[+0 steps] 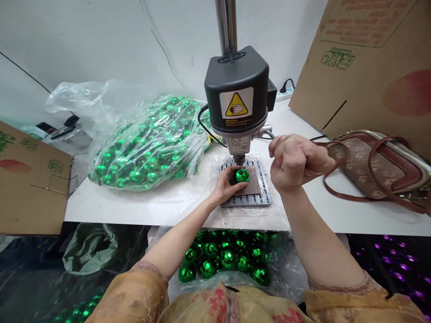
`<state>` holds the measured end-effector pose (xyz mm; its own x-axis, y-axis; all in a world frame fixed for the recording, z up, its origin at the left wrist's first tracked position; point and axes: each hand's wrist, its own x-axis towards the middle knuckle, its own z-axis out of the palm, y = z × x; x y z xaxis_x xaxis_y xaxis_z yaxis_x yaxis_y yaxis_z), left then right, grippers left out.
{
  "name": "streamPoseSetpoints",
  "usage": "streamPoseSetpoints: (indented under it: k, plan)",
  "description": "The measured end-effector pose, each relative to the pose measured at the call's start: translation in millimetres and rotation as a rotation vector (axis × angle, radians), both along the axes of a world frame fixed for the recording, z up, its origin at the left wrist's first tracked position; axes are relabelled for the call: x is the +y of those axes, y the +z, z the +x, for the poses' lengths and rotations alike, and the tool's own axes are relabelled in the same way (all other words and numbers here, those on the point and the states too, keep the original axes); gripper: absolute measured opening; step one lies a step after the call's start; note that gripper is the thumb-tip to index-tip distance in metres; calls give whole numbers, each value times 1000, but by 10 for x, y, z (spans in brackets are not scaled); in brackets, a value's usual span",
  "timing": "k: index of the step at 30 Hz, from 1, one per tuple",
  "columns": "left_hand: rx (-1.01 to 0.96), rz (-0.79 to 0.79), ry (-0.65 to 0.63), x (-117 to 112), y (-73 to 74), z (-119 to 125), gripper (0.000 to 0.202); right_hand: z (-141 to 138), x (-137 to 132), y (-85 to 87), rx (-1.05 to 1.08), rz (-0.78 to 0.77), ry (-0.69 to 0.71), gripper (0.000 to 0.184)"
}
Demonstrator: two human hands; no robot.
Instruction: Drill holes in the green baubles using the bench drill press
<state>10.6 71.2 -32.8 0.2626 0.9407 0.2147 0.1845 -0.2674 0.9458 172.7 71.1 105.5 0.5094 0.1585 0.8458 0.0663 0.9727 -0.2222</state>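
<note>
Directly under the chuck (239, 158) of a small bench drill (237, 89), a green faceted ball (242, 175) is held on a brown pad (254, 188) that lies on the drill's slotted base (265, 198). The ball is clasped from the left by the left hand (226, 186), which is curled round its side with the top left bare, apparently so that it cannot roll while its crown sits in line with the chuck. Whether a bit touches the ball cannot be told, as the gap is hidden by the chuck.

The right hand (292, 163) is closed in a fist on the lever (269, 133) at the drill's right side, raised about level with the chuck. The grip looks firm, as suits a handle that is worked by pulling. The two hands are thus set apart, one low on the ball and one up on the lever.

Dark specks are scattered on the base and on the table (134, 206) around it, likely swarf. To the left, near the left hand, a clear bag (151, 143) stuffed with like green balls is laid on the table. A lower bag (225, 258) of them is spread open beneath the table edge, at the person's lap, seemingly placed where balls can be let fall. A handbag (367, 163) is set at the right, apart from the drill, and a carton (370, 67) is propped behind it.
</note>
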Motion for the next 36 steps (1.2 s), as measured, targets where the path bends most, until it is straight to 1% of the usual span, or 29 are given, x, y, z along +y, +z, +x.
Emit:
streamPoseSetpoints:
  k: [5, 7, 8, 10, 13, 14, 16, 18, 19, 20, 21, 23, 24, 25, 26, 27, 29, 31, 33, 34, 36]
  plan:
    - [12, 23, 0, -13, 31, 4, 60, 11, -15, -125, -49, 67, 15, 53]
    - [25, 32, 1, -15, 43, 5, 60, 0, -47, -119, -44, 59, 16, 53]
    - [32, 35, 3, -15, 50, 7, 60, -9, -66, -83, -32, 35, 19, 53]
    - [63, 41, 22, -15, 68, 20, 59, -26, -96, 63, 10, -59, 31, 53]
    - [137, 79, 109, -41, 113, 48, 57, -35, -77, 382, 89, -232, 75, 48]
    - [162, 104, 149, -67, 137, 50, 55, -31, -50, 481, 82, -271, 101, 48]
    - [199, 154, 229, -163, 207, 14, 49, -17, 18, 625, 72, -275, 166, 46]
    - [226, 167, 278, -335, 319, -103, 46, -3, 76, 689, 84, -264, 176, 46]
    - [243, 147, 267, -452, 391, -196, 46, 3, 92, 698, 84, -260, 176, 46]
    - [269, 110, 222, -587, 470, -309, 47, 8, 97, 699, 82, -260, 177, 46]
    - [311, 58, 139, -738, 548, -437, 49, 11, 93, 697, 76, -264, 184, 46]
    - [465, -67, -113, -1064, 672, -707, 50, 14, 70, 695, 69, -282, 216, 43]
    - [567, -117, -223, -1228, 703, -833, 51, 14, 57, 698, 73, -292, 232, 42]
    - [666, -160, -312, -1388, 707, -946, 51, 13, 47, 702, 76, -299, 245, 40]
    - [760, -191, -367, -1537, 684, -1039, 51, 12, 40, 706, 81, -303, 252, 40]
    - [846, -205, -394, -1672, 641, -1112, 49, 10, 37, 709, 88, -302, 250, 40]
    - [985, -198, -407, -1887, 528, -1201, 46, 7, 40, 706, 87, -296, 231, 43]
    - [1049, -175, -404, -2006, 454, -1233, 47, 7, 52, 692, 83, -274, 206, 46]
    - [1023, -157, -409, -2008, 472, -1232, 51, 10, 65, 671, 75, -245, 195, 46]
    - [984, -144, -407, -1960, 516, -1224, 50, 11, 73, 660, 73, -229, 191, 46]
    - [882, -84, -356, -1755, 637, -1195, 37, 11, 86, 639, 69, -201, 185, 45]
